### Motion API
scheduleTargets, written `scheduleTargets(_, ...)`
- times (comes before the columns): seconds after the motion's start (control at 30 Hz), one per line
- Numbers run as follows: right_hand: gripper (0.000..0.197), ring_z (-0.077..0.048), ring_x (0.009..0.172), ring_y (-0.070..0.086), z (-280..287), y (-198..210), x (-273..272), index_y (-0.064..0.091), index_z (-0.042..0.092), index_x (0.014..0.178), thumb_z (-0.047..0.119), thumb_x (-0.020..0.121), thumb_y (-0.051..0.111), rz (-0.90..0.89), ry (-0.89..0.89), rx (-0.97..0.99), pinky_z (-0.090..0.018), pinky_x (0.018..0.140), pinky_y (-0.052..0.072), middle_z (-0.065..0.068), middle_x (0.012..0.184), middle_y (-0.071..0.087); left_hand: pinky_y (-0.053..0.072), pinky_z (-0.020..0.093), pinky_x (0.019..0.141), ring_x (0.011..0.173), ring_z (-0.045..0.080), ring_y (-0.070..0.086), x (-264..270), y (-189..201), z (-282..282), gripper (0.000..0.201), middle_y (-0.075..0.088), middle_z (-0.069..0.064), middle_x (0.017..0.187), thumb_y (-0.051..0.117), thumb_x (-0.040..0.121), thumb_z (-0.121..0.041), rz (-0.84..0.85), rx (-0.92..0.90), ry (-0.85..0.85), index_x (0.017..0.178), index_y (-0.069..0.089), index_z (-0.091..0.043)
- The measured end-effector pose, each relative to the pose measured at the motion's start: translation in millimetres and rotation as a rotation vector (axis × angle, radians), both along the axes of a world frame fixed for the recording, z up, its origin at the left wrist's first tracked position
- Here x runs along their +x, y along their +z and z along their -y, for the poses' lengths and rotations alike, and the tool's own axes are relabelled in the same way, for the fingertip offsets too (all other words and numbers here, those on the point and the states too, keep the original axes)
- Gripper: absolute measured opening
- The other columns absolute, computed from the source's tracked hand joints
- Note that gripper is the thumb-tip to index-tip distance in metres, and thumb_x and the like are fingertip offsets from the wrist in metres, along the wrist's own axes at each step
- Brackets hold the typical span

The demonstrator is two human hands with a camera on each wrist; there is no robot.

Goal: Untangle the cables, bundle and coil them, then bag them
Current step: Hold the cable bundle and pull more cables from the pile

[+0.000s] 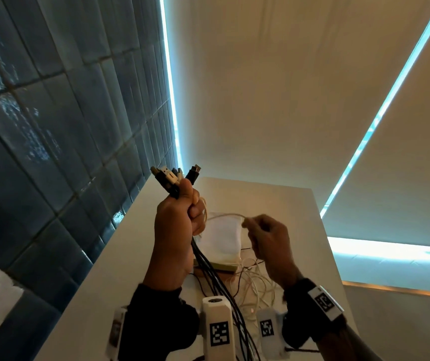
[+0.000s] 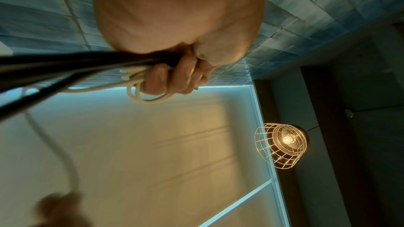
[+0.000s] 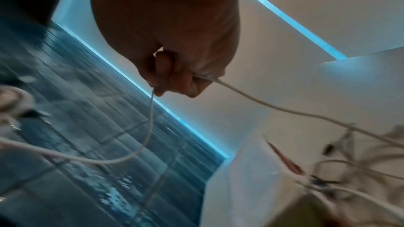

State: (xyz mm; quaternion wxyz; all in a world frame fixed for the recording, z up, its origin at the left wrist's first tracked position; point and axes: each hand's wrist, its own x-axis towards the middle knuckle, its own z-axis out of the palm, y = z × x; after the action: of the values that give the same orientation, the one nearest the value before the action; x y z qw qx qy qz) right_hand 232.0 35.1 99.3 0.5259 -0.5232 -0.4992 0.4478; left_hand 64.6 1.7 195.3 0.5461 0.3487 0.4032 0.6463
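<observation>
I've got my left hand (image 1: 174,225) fisted round the cables (image 1: 216,280), plugs (image 1: 172,178) up, keeping ends together. My right hand (image 1: 268,241) pinches a white cable (image 1: 228,216) for wrapping them. The bag (image 1: 221,238) waits on the table (image 1: 299,217).

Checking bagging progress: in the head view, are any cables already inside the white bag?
No. The bag lies flat on the table, while the left hand grips the cables.
</observation>
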Motion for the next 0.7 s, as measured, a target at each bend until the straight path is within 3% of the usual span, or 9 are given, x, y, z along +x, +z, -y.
scheduleTargets(0.1, 0.016, -0.009, 0.042, 0.031, 12.3, 40.7, -12.6, 0.063, 0.000, 0.086, 0.013, 0.094, 0.057, -0.146, 0.131, 0.174, -0.019, 0.040, 0.028, 0.001, 0.052, 0.041, 0.023, 0.024, 0.045, 0.044, 0.011, 0.034, 4.8, -3.6, -1.2, 0.040, 0.050, -0.001, 0.054, 0.039, 0.101, -0.036, -0.060, -0.047, 0.018, 0.067, 0.044, -0.015)
scheduleTargets(0.2, 0.019, -0.012, 0.045, 0.030, 22.5, 54.4, -23.3, 0.063, 0.005, 0.086, 0.015, 0.097, 0.052, -0.162, 0.273, 0.292, -0.019, 0.043, 0.028, 0.000, 0.054, 0.039, 0.034, 0.023, 0.048, 0.050, 0.012, 0.050, 7.0, -6.1, -3.6, 0.039, 0.068, 0.004, 0.066, 0.037, 0.102, -0.037, -0.102, -0.111, 0.035, 0.073, 0.047, -0.014)
scheduleTargets(0.3, 0.022, -0.012, 0.044, 0.028, 26.9, 50.8, -27.4, 0.061, 0.006, 0.081, 0.018, 0.095, 0.050, -0.148, 0.406, 0.297, -0.019, 0.043, 0.027, 0.000, 0.053, 0.037, 0.042, 0.028, 0.060, 0.060, 0.014, 0.061, 4.4, -6.7, -4.9, 0.036, 0.073, 0.007, 0.075, 0.034, 0.103, -0.037, -0.055, -0.117, 0.018, 0.079, 0.051, -0.016)
scheduleTargets(0.37, 0.022, -0.010, 0.043, 0.027, 27.7, 43.4, -27.3, 0.061, 0.006, 0.079, 0.017, 0.095, 0.050, -0.130, 0.488, 0.258, -0.019, 0.042, 0.026, -0.002, 0.053, 0.038, 0.047, 0.031, 0.068, 0.068, 0.017, 0.065, 2.1, -5.0, -2.8, 0.039, 0.069, 0.005, 0.071, 0.034, 0.102, -0.037, 0.083, -0.113, -0.025, 0.073, 0.048, -0.016)
scheduleTargets(0.4, 0.022, -0.010, 0.044, 0.028, 27.6, 38.8, -26.7, 0.061, 0.005, 0.079, 0.017, 0.095, 0.050, -0.114, 0.527, 0.228, -0.019, 0.042, 0.026, -0.005, 0.054, 0.037, 0.049, 0.031, 0.070, 0.068, 0.017, 0.064, 1.2, -3.6, -1.6, 0.040, 0.064, 0.004, 0.068, 0.035, 0.102, -0.038, 0.178, -0.100, -0.053, 0.071, 0.046, -0.015)
scheduleTargets(0.47, 0.022, -0.009, 0.045, 0.029, 26.4, 28.1, -24.6, 0.061, 0.003, 0.081, 0.014, 0.096, 0.050, -0.079, 0.587, 0.162, -0.018, 0.043, 0.026, -0.009, 0.056, 0.037, 0.047, 0.025, 0.060, 0.059, 0.014, 0.054, 0.7, -0.4, -1.3, 0.040, 0.051, 0.001, 0.064, 0.037, 0.100, -0.038, 0.320, -0.061, -0.084, 0.069, 0.046, -0.015)
scheduleTargets(0.57, 0.022, -0.006, 0.046, 0.031, 24.1, 7.6, -19.4, 0.062, 0.004, 0.080, 0.008, 0.098, 0.049, -0.046, 0.587, 0.077, -0.016, 0.045, 0.028, 0.005, 0.054, 0.041, 0.032, 0.019, 0.045, 0.045, 0.007, 0.037, -1.3, 0.6, -1.4, 0.040, 0.044, -0.002, 0.062, 0.036, 0.100, -0.038, 0.290, -0.022, -0.068, 0.067, 0.045, -0.016)
scheduleTargets(0.7, 0.021, -0.001, 0.057, 0.047, 16.1, -24.1, -14.5, 0.061, 0.004, 0.079, 0.002, 0.096, 0.049, 0.104, 0.525, 0.042, -0.013, 0.056, 0.038, 0.011, 0.064, 0.055, 0.025, 0.020, 0.042, 0.042, 0.006, 0.028, -2.3, 0.5, 1.6, 0.041, 0.041, -0.003, 0.060, 0.035, 0.101, -0.038, 0.234, 0.032, -0.089, 0.067, 0.043, -0.015)
